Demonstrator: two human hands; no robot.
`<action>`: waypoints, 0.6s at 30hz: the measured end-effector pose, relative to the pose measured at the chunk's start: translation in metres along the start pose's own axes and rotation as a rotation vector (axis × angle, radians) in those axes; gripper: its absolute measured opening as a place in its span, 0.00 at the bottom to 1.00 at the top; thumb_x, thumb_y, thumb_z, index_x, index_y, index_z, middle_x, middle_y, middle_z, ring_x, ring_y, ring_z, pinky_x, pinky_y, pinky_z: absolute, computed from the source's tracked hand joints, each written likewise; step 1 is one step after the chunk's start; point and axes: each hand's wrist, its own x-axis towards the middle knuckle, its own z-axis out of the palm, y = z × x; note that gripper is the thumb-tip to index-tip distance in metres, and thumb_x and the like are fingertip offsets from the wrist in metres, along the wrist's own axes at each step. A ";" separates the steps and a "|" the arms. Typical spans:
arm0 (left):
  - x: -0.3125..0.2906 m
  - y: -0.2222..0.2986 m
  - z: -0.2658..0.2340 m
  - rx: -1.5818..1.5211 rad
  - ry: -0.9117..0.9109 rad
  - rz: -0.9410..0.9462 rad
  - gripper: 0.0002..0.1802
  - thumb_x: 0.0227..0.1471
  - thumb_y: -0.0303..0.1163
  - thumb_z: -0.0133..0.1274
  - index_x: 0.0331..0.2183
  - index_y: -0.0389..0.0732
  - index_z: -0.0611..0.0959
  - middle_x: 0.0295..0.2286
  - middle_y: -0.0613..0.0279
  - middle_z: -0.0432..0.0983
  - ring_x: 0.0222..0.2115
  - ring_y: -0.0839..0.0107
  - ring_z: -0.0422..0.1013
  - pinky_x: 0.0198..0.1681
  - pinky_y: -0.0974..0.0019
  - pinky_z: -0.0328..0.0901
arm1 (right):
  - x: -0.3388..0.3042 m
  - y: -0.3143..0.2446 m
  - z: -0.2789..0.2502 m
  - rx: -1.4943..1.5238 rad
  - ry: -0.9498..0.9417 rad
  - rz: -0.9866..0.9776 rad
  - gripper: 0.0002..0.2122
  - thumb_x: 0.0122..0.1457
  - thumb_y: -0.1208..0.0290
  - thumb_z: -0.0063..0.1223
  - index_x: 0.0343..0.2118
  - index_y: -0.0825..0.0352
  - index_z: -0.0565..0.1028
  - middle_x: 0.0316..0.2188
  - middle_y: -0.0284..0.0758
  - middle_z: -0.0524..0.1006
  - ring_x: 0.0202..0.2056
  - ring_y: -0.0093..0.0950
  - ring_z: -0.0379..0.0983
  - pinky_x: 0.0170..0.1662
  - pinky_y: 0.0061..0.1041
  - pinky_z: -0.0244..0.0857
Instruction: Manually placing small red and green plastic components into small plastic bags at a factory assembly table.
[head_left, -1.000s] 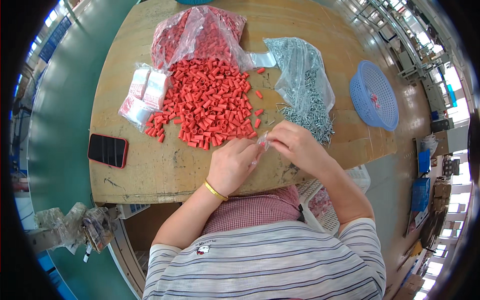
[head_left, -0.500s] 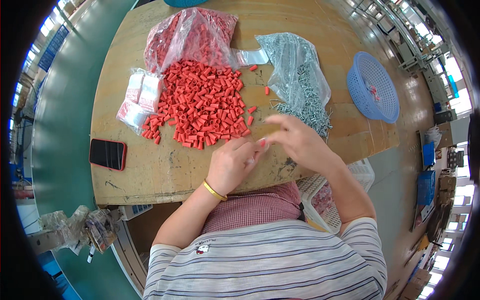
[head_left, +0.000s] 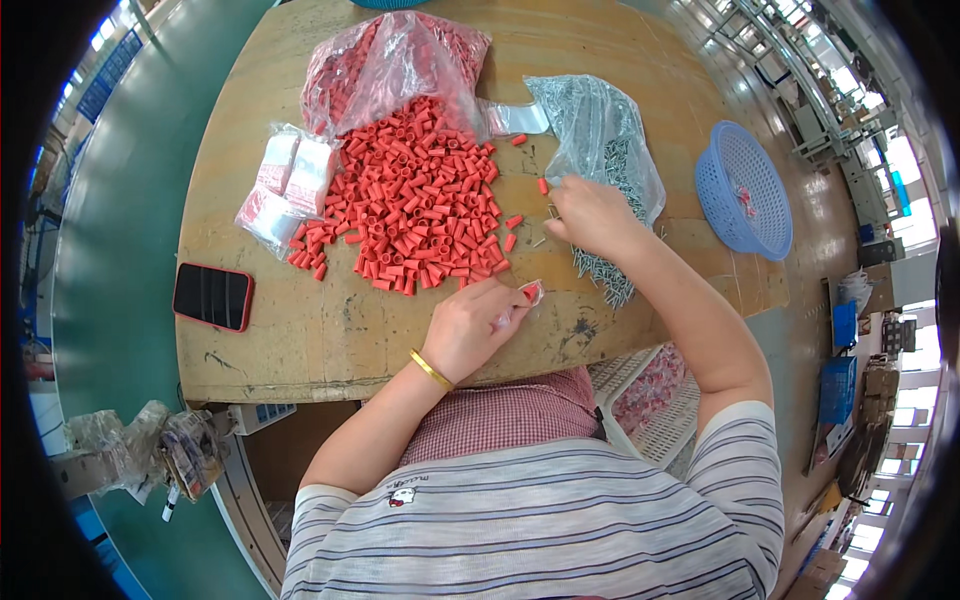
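1. Here's my left grip (head_left: 468, 322), on the near side of the heap of red caps (head_left: 420, 215), pinched together on a small clear bag (head_left: 537, 289) with something red in it.
2. Out right of the heap, my right grip (head_left: 598, 216) is by the loose screws (head_left: 606, 278), thumb and forefinger parted; I see nothing held there.
3. That bag looks feather-light, soft and slippery, likely to crumple; I'd pinch it at its rim.
4. Caps look light, stiff and hard to break: take one round the barrel.
5. Screws look slim, rigid and slick: fingertips on the shank, minding the points.
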 end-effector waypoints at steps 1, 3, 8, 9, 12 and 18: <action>0.000 0.000 0.000 0.004 -0.004 -0.002 0.06 0.45 0.26 0.60 0.30 0.42 0.83 0.26 0.61 0.75 0.26 0.64 0.73 0.30 0.65 0.69 | 0.003 -0.005 -0.004 -0.063 -0.029 -0.008 0.12 0.49 0.65 0.59 0.33 0.67 0.78 0.33 0.41 0.74 0.37 0.38 0.75 0.37 0.36 0.70; -0.001 -0.001 0.000 0.001 -0.005 -0.006 0.06 0.45 0.26 0.60 0.30 0.42 0.83 0.26 0.61 0.75 0.26 0.64 0.73 0.30 0.64 0.69 | 0.008 -0.011 -0.005 -0.127 -0.061 -0.014 0.12 0.48 0.66 0.59 0.31 0.69 0.78 0.32 0.42 0.75 0.36 0.39 0.75 0.36 0.36 0.71; 0.001 -0.002 -0.001 0.002 0.000 0.002 0.06 0.45 0.27 0.60 0.30 0.42 0.83 0.26 0.61 0.75 0.26 0.64 0.72 0.30 0.64 0.68 | 0.018 -0.020 0.001 -0.368 -0.137 -0.056 0.06 0.48 0.73 0.56 0.30 0.65 0.81 0.34 0.38 0.78 0.38 0.33 0.77 0.36 0.30 0.73; 0.001 -0.003 -0.001 -0.006 0.005 0.011 0.06 0.45 0.27 0.60 0.30 0.42 0.83 0.26 0.61 0.75 0.26 0.64 0.72 0.30 0.64 0.68 | 0.018 -0.021 0.003 -0.366 -0.140 -0.055 0.06 0.48 0.73 0.56 0.30 0.65 0.81 0.34 0.38 0.78 0.38 0.33 0.77 0.36 0.30 0.73; 0.001 -0.003 -0.001 -0.016 0.003 0.014 0.06 0.45 0.27 0.60 0.31 0.42 0.82 0.25 0.61 0.74 0.26 0.64 0.72 0.30 0.64 0.68 | 0.018 -0.019 0.009 -0.428 -0.176 -0.099 0.07 0.47 0.74 0.55 0.30 0.64 0.81 0.33 0.37 0.78 0.39 0.31 0.77 0.36 0.28 0.73; 0.002 -0.002 -0.005 -0.010 0.012 0.007 0.06 0.46 0.27 0.60 0.31 0.42 0.82 0.25 0.61 0.74 0.25 0.64 0.72 0.29 0.65 0.67 | 0.004 -0.002 0.024 -0.185 0.170 -0.234 0.02 0.45 0.77 0.54 0.23 0.68 0.76 0.27 0.37 0.74 0.33 0.35 0.77 0.34 0.33 0.72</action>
